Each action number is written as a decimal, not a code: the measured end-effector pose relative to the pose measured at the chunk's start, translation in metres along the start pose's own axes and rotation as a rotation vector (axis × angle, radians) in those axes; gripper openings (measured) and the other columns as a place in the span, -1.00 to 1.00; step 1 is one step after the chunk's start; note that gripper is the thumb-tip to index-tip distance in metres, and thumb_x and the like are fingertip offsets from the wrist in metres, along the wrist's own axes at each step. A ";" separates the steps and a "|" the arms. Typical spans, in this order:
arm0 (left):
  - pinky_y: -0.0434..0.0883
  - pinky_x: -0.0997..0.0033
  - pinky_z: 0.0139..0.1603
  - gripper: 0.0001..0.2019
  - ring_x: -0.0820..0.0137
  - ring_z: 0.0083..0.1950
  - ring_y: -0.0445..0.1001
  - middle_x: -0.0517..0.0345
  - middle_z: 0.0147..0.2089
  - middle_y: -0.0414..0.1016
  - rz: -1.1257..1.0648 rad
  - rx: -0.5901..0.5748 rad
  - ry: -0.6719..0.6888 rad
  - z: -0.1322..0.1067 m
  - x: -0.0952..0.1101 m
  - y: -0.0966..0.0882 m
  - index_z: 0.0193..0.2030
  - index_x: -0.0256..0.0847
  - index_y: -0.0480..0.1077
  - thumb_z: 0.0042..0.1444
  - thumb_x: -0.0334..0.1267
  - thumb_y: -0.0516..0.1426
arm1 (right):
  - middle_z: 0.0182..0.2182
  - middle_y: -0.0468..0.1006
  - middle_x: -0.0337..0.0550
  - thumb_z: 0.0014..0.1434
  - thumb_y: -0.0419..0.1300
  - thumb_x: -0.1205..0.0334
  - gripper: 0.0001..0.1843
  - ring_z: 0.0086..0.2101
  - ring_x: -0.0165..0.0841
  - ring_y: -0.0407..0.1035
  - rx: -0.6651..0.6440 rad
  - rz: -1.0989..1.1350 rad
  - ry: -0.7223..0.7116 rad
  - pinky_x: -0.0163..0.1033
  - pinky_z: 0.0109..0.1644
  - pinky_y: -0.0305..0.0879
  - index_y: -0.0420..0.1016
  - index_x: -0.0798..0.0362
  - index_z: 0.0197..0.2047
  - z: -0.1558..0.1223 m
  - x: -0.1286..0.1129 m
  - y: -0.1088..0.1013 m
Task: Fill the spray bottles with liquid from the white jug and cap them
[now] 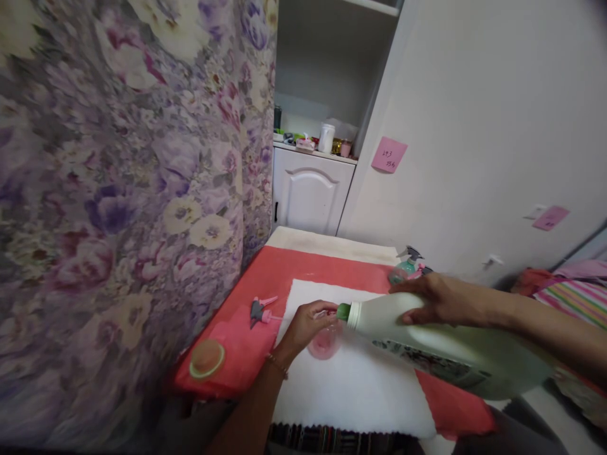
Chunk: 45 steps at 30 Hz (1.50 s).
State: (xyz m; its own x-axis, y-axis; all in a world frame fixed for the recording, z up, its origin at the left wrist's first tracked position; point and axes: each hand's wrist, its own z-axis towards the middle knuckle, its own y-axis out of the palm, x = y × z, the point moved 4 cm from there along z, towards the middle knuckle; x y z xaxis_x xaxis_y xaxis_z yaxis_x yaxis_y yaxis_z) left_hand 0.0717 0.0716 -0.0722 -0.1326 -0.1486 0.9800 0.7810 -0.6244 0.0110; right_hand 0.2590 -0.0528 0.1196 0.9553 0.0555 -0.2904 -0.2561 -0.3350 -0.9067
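My right hand point(429, 300) is closed on a large pale green jug point(455, 341), tipped over sideways with its mouth to the left. A green piece point(343, 311) at the jug's mouth sits right by the top of a small clear pink bottle point(324, 343). My left hand point(308, 322) has its fingers closed around the neck of that bottle, which stands on a white cloth point(355, 392). Whether liquid flows I cannot make out. A grey and pink spray head point(260, 314) lies left of my left hand.
A round lid-like item point(207, 359) rests at the left on the red table cover point(327, 260). Spray bottles point(405, 268) stand at the right back edge, close behind the jug. A floral curtain point(142, 189) borders the left. Beyond the table is a white cabinet point(308, 189).
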 end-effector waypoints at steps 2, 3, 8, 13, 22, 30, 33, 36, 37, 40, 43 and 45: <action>0.42 0.26 0.00 -0.79 0.18 -0.05 0.55 0.01 -0.15 0.66 -0.003 0.001 -0.004 0.000 0.001 0.001 -0.23 -0.22 0.60 -0.06 -0.28 0.28 | -0.31 0.59 -0.17 0.14 0.23 -0.05 -0.57 -0.36 -0.30 0.45 -0.001 0.000 0.004 -0.23 -0.30 0.34 0.51 -0.06 0.04 0.000 0.002 0.000; 0.42 0.25 0.01 -0.79 0.18 -0.06 0.55 0.02 -0.16 0.66 -0.003 0.002 -0.005 0.000 0.002 0.001 -0.23 -0.22 0.60 -0.06 -0.28 0.29 | -0.30 0.59 -0.17 0.14 0.23 -0.05 -0.56 -0.36 -0.30 0.45 0.000 0.002 0.004 -0.24 -0.30 0.34 0.51 -0.07 0.04 0.000 0.003 0.001; 0.42 0.24 0.00 -0.79 0.18 -0.07 0.55 0.02 -0.16 0.66 0.004 0.005 -0.008 0.000 0.003 0.000 -0.23 -0.22 0.60 -0.06 -0.27 0.28 | -0.29 0.59 -0.17 0.15 0.22 -0.07 -0.56 -0.34 -0.29 0.45 -0.003 0.004 0.005 -0.23 -0.28 0.36 0.50 -0.07 0.04 0.000 0.004 0.000; 0.43 0.26 -0.02 -0.80 0.18 -0.06 0.54 0.04 -0.16 0.66 0.016 0.003 -0.001 0.001 0.001 0.000 -0.24 -0.21 0.60 -0.06 -0.28 0.28 | -0.28 0.59 -0.17 0.14 0.21 -0.11 -0.56 -0.34 -0.27 0.46 -0.004 -0.001 0.003 -0.21 -0.28 0.38 0.52 -0.08 0.01 0.000 0.004 0.000; 0.42 0.27 -0.03 -0.78 0.18 -0.06 0.54 0.02 -0.15 0.65 0.030 -0.011 0.010 0.001 -0.005 -0.001 -0.21 -0.22 0.59 -0.03 -0.24 0.28 | -0.31 0.58 -0.18 0.15 0.20 -0.11 -0.57 -0.38 -0.30 0.44 -0.019 0.002 0.000 -0.22 -0.31 0.35 0.52 -0.04 -0.02 -0.001 0.003 0.000; 0.43 0.24 -0.01 -0.77 0.18 -0.06 0.54 0.02 -0.16 0.65 0.023 -0.011 0.011 0.001 -0.002 -0.001 -0.22 -0.24 0.58 -0.05 -0.22 0.29 | -0.33 0.59 -0.15 0.16 0.19 -0.13 -0.57 -0.41 -0.31 0.43 -0.017 0.001 -0.022 -0.23 -0.37 0.32 0.53 -0.04 -0.03 0.001 0.001 0.000; 0.43 0.24 -0.01 -0.77 0.18 -0.06 0.55 0.01 -0.16 0.65 0.020 -0.013 0.012 0.001 -0.003 -0.001 -0.21 -0.24 0.59 -0.04 -0.23 0.30 | -0.35 0.59 -0.16 0.17 0.18 -0.11 -0.57 -0.44 -0.34 0.41 -0.018 -0.005 -0.023 -0.24 -0.38 0.31 0.53 -0.02 -0.02 0.002 0.002 0.000; 0.43 0.25 -0.01 -0.77 0.18 -0.06 0.55 0.01 -0.15 0.65 0.020 -0.015 0.016 0.001 -0.004 -0.001 -0.21 -0.24 0.59 -0.04 -0.24 0.29 | -0.38 0.58 -0.18 0.17 0.19 -0.08 -0.59 -0.48 -0.38 0.39 -0.019 0.001 -0.024 -0.27 -0.42 0.28 0.53 -0.01 -0.03 0.002 0.002 0.000; 0.43 0.25 -0.01 -0.77 0.18 -0.06 0.55 0.01 -0.15 0.65 0.018 -0.018 0.017 0.001 -0.004 -0.001 -0.21 -0.24 0.59 -0.04 -0.24 0.29 | -0.39 0.58 -0.19 0.17 0.20 -0.07 -0.60 -0.49 -0.39 0.39 -0.019 0.006 -0.025 -0.28 -0.44 0.27 0.53 -0.01 -0.03 0.002 0.002 0.000; 0.44 0.26 -0.02 -0.77 0.19 -0.06 0.55 0.01 -0.14 0.65 0.013 -0.029 0.018 0.001 -0.005 -0.001 -0.19 -0.23 0.58 -0.02 -0.24 0.28 | -0.41 0.57 -0.21 0.17 0.20 -0.04 -0.62 -0.53 -0.42 0.37 -0.019 0.007 -0.026 -0.29 -0.47 0.26 0.53 -0.02 -0.04 0.002 0.002 0.000; 0.44 0.26 -0.03 -0.77 0.19 -0.06 0.55 0.00 -0.14 0.65 0.011 -0.032 0.019 0.001 -0.005 -0.001 -0.18 -0.24 0.58 -0.01 -0.24 0.28 | -0.41 0.57 -0.21 0.16 0.20 -0.05 -0.63 -0.51 -0.40 0.38 -0.013 0.001 -0.022 -0.28 -0.45 0.28 0.54 -0.03 -0.05 0.001 0.003 0.000; 0.44 0.27 -0.02 -0.77 0.19 -0.05 0.55 -0.01 -0.14 0.64 0.013 -0.031 0.021 0.001 -0.005 -0.001 -0.18 -0.24 0.58 -0.01 -0.25 0.28 | -0.39 0.57 -0.20 0.16 0.21 -0.06 -0.63 -0.49 -0.39 0.39 -0.012 0.005 -0.016 -0.28 -0.44 0.29 0.54 -0.04 -0.06 0.001 0.003 -0.001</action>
State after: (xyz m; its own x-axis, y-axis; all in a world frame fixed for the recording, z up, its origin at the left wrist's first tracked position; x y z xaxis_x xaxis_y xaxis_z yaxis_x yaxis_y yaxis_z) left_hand 0.0723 0.0735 -0.0772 -0.1356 -0.1729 0.9755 0.7637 -0.6455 -0.0082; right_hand 0.2623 -0.0518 0.1188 0.9514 0.0689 -0.3003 -0.2594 -0.3467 -0.9014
